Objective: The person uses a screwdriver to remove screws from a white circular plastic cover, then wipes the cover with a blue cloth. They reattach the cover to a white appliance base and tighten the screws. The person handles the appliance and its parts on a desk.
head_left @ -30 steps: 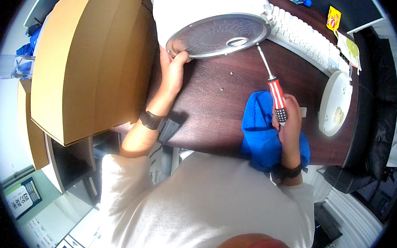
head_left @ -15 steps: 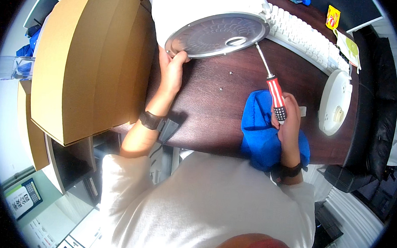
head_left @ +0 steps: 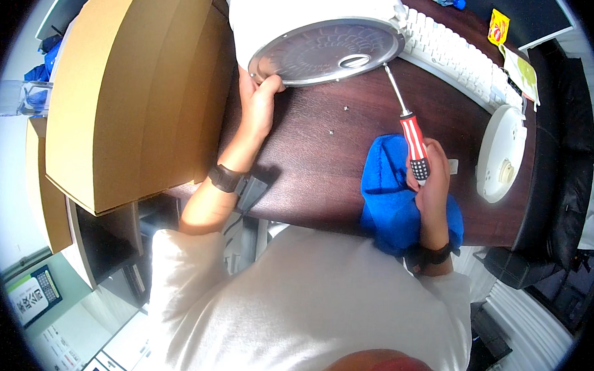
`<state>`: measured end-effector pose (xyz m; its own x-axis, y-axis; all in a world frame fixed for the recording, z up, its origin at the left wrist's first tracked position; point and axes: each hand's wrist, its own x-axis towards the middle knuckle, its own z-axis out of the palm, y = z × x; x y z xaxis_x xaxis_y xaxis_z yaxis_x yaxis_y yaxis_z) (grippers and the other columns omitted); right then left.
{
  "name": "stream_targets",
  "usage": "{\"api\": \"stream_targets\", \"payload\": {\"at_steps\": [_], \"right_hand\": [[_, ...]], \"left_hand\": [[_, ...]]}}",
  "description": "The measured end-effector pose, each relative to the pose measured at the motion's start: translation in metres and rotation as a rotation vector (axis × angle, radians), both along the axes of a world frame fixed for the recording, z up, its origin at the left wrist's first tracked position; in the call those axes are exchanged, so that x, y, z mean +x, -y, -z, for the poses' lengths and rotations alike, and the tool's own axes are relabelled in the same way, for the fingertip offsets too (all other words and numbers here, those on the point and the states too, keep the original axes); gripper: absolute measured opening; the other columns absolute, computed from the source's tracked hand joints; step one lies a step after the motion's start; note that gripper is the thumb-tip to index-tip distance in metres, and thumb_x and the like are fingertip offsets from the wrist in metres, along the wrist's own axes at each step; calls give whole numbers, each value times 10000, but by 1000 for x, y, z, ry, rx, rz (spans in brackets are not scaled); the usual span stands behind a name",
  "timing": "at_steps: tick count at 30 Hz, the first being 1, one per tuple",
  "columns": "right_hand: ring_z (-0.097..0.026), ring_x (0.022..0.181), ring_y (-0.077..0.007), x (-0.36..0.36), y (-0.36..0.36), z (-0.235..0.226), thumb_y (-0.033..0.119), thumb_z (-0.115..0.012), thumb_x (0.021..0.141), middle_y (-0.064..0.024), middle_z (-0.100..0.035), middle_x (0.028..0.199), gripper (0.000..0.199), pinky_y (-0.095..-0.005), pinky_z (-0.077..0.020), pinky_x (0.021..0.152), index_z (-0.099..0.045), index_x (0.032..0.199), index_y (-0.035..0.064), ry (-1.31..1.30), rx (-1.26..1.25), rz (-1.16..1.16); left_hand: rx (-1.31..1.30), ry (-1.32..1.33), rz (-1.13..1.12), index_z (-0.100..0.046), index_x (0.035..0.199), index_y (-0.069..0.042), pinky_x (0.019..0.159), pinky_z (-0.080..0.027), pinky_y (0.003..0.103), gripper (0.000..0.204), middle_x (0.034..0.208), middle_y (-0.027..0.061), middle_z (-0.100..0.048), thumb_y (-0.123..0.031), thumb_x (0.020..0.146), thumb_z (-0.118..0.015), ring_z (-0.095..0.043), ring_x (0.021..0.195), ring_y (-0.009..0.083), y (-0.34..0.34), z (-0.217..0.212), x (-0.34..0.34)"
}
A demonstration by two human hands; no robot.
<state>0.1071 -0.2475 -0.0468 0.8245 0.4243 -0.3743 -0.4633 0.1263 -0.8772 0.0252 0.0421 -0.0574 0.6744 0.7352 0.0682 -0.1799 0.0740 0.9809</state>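
Observation:
A white rounded appliance body (head_left: pixel 306 8) lies tipped on the dark desk, its round metal plate (head_left: pixel 311 52) facing me. My left hand (head_left: pixel 258 99) is closed on the lower left rim of that plate, thumb on the metal. In my right hand (head_left: pixel 433 169) is a screwdriver (head_left: pixel 415 141) with a red, white and dark patterned handle. Its tip meets the right edge of the plate, by the rim. Two small screws, one nearer (head_left: pixel 331 132) and one farther (head_left: pixel 346 109), lie on the desk. Under my right forearm is a blue cloth (head_left: pixel 384 183).
A large cardboard box (head_left: pixel 134 89) stands at the left. Behind the appliance runs a white keyboard (head_left: pixel 451 56). A round white cover (head_left: pixel 500 154) rests at the desk's right side, with a yellow packet (head_left: pixel 498 27) beyond. A grey adapter-like block (head_left: pixel 251 193) is beside my left wrist.
Almost nothing differs. The appliance and the screwdriver have shifted very slightly to the right in view; both hands keep their holds.

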Motion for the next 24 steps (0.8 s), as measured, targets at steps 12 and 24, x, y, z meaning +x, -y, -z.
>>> {"api": "stream_targets", "payload": {"at_steps": [12,24], "right_hand": [[-448,521,-37,-11,-4,-14,233,-457,948,-18,-512,719,190,-185,-344,387,-518,1004,63,294,-294,20],[-558,749,-162,3,12,-20,4,-536,852,-101,-564,965,353,-239,-437,543,-479,1200,-3,-134,152,-125]], "left_hand": [[-27,21,-22,-488,1015,-38,669,-374,238,312,891,11,-490,26,713,-441,-448,769,125,2,0,1],[12,13,-3,-476,1109,-23,680,-388,231,393,920,20,-521,26,720,-445,-469,780,123,1,0,2]]}}
